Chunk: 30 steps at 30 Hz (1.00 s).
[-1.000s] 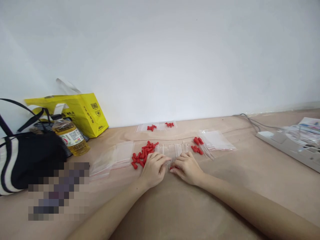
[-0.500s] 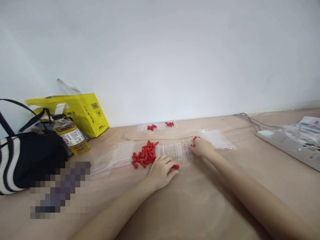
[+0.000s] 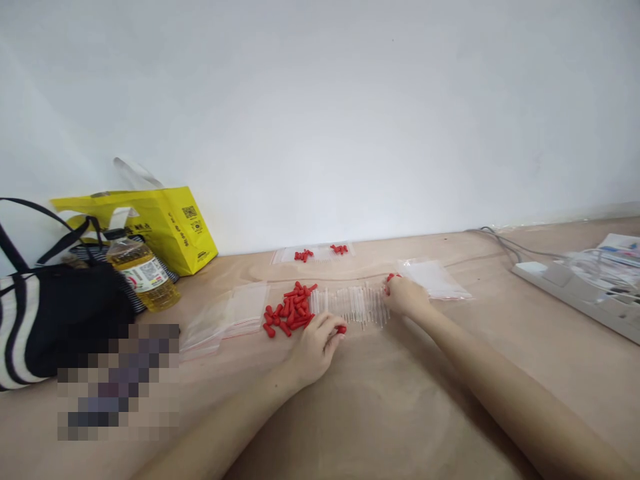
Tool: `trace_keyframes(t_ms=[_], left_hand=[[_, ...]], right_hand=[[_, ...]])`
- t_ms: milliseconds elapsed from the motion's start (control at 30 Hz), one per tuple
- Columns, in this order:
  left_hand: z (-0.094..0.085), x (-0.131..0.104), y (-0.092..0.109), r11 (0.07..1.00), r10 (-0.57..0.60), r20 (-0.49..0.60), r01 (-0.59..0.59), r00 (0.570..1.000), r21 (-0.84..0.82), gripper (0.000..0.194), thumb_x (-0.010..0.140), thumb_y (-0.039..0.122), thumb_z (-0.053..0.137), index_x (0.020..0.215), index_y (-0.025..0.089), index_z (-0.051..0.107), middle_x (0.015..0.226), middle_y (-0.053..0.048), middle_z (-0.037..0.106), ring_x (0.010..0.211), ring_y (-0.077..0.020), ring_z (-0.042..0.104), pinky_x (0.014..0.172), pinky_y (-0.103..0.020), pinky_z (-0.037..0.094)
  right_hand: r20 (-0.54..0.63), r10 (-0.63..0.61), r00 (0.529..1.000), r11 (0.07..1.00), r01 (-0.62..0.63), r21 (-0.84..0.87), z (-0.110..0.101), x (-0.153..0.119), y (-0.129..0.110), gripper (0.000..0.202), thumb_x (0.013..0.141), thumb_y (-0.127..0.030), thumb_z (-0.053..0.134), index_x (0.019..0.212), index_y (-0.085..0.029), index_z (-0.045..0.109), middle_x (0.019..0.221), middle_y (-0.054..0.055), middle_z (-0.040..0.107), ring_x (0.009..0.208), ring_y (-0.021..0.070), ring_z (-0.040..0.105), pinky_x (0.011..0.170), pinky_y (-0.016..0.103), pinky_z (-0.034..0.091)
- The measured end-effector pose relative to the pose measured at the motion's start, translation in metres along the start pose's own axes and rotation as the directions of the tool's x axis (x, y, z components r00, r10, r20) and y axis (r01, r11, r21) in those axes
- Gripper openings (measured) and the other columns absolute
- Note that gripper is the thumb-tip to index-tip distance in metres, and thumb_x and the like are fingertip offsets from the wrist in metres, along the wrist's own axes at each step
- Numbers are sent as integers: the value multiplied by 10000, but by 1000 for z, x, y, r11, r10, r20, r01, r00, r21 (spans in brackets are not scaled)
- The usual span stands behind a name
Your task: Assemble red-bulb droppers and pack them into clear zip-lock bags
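My left hand [image 3: 315, 347] is closed, with a red rubber dropper bulb [image 3: 341, 329] between thumb and fingers. Just behind it lies a loose pile of red rubber bulbs [image 3: 287, 312]. Clear thin tubes [image 3: 356, 303] rest side by side in a row to the right of that pile. At the row's right end, my right hand [image 3: 407, 297] is curled, its fingertips low by the tubes. Red rubber bulbs [image 3: 393, 277] show at its fingers; how many it holds is hidden.
Clear zip bags lie left [image 3: 243, 310] and right [image 3: 435, 279] of the tubes. Near the wall, another clear bag [image 3: 320, 253] carries small red bulbs. An oil bottle [image 3: 145, 273], yellow bag [image 3: 175, 227] and black bag [image 3: 80, 320] stand left. A power strip [image 3: 575, 293] with cables lies right.
My left hand has drawn slightly left and toward me, its fingers closing around the red bulb, which moved along. My right hand has barely shifted.
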<state>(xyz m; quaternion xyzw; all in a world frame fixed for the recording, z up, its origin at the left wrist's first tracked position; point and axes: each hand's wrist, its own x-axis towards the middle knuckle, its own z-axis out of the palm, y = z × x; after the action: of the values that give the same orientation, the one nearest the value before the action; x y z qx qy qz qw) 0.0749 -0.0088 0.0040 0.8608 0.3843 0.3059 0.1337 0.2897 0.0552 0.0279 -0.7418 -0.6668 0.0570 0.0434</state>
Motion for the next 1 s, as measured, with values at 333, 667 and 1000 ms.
trace_keyframes(t_ms=[333,667,1000], left_hand=[[5,-17,-12,908,-257,-81,212,963,-362,86,769,206,488,847,167,487,757,-11,553,679,-114,556,615,-238,464],[7,-15,-16,871,-311,-39,268,950,-411,94,709,209,559,703,157,482,666,9,522,609,-105,543,544,-215,462],[3,-15,-12,930,-280,-81,249,957,-271,85,699,187,555,778,165,531,737,-3,585,644,-114,547,597,-243,460]], right_hand=[[24,16,1000,1000,-17,26,5,-2,-2,218,705,-210,512,887,-130,602,918,162,625,820,260,608,629,327,448],[35,-59,998,990,54,131,20,10,10,100,660,-222,548,703,-159,613,812,111,649,806,207,606,664,260,435],[-13,-54,998,987,56,149,26,13,11,102,653,-219,532,693,-165,609,833,126,643,887,225,583,700,274,431]])
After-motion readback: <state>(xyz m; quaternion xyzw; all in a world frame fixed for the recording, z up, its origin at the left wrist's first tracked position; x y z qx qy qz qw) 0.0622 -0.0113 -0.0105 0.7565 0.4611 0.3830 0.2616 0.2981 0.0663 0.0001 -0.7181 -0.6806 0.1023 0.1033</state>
